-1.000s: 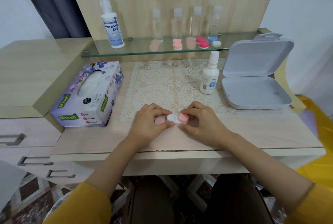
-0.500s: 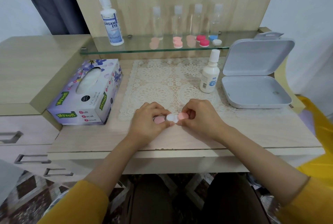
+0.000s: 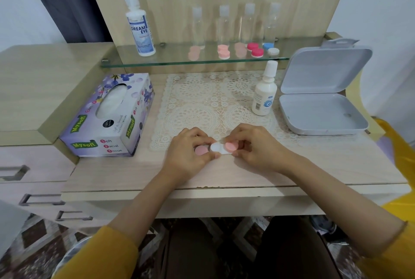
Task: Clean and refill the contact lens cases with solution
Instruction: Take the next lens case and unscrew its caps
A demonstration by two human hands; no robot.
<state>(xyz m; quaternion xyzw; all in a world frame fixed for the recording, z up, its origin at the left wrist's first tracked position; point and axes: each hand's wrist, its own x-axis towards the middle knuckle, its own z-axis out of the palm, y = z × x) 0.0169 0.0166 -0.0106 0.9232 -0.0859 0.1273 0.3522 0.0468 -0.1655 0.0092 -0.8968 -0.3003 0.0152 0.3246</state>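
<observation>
Two pink caps, one lens case: our left hand has fingers pinching the left cap, and our right hand grips the right cap.

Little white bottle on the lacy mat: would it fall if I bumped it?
Probably, yes: the little white bottle is tall and narrow, so a bump near its cap could tip it. It looks like plastic, so it is likely light and unlikely to break.

Matt wood-grain desk, openwork lace mat, glossy glass shelf, smooth grey plastic box, printed cardboard tissue box.
</observation>
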